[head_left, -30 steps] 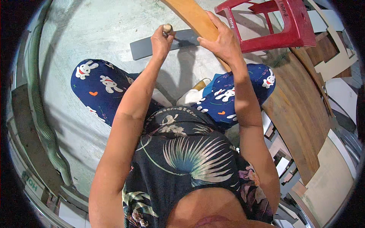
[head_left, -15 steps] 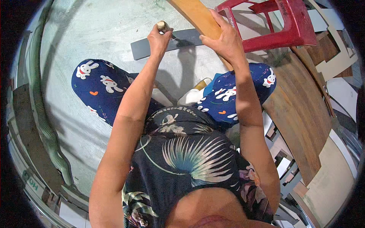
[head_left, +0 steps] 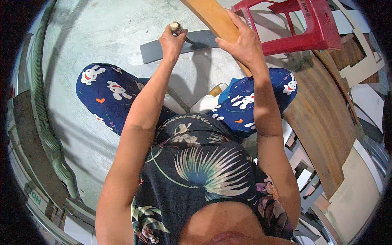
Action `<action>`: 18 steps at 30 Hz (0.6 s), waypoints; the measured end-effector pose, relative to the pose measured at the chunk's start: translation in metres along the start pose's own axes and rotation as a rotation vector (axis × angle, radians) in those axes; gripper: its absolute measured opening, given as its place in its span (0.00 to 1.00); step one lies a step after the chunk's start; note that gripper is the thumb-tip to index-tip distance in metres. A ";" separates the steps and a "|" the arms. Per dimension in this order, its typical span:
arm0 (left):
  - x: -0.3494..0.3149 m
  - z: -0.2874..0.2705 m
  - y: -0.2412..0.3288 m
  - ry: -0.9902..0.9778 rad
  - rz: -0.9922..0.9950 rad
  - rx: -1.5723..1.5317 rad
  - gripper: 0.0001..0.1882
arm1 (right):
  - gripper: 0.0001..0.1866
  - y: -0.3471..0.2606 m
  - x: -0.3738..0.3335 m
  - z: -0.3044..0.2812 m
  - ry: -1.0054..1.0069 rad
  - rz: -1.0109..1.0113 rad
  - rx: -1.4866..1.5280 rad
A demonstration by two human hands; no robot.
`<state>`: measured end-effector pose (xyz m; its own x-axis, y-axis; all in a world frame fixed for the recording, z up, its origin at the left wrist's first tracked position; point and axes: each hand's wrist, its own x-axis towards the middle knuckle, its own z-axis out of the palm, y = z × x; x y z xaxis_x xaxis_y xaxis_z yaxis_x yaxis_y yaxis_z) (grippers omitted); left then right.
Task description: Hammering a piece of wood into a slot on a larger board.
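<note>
My left hand (head_left: 172,43) is closed around the handle of a wooden-handled tool (head_left: 175,27). The round pale end of that handle points up at me, and a dark, thin part shows beside my fingers; its working end I cannot make out. My right hand (head_left: 243,44) grips a long yellow-brown wooden board (head_left: 212,18) by its edges, thumb on the near side and fingers on the far side. The board slants from the top of the view down towards my right knee. Beneath both hands, a dark grey strip (head_left: 157,51) lies on the floor, its right part hidden by the board.
A red plastic stool (head_left: 316,30) lies beyond my right hand. Brown wooden sheets (head_left: 320,122) and offcuts (head_left: 312,185) cover the right side. Along the left runs a ribbed grey-green hose (head_left: 38,94). My crossed legs (head_left: 110,92) rest on the pale floor (head_left: 98,41).
My left hand and the tool have shifted very slightly to the right. The board and my right hand have moved a touch; both grips look the same.
</note>
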<state>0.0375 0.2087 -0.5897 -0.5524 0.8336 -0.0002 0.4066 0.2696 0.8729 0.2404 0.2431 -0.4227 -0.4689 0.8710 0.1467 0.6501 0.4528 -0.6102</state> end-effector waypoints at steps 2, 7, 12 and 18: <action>0.000 -0.002 0.002 -0.008 0.003 0.001 0.14 | 0.43 0.000 0.000 0.000 0.005 -0.005 0.011; -0.003 -0.003 0.013 -0.034 -0.001 0.038 0.16 | 0.42 0.001 0.000 0.001 0.000 -0.002 -0.015; -0.005 -0.003 0.015 -0.137 0.083 0.025 0.17 | 0.42 -0.012 0.000 -0.002 0.004 -0.010 0.013; -0.007 -0.002 0.018 -0.125 0.102 0.096 0.19 | 0.42 -0.026 -0.008 -0.007 0.024 -0.045 0.064</action>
<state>0.0475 0.2073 -0.5729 -0.4124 0.9108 0.0203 0.5266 0.2202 0.8211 0.2311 0.2260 -0.4028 -0.4816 0.8548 0.1936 0.5885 0.4790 -0.6513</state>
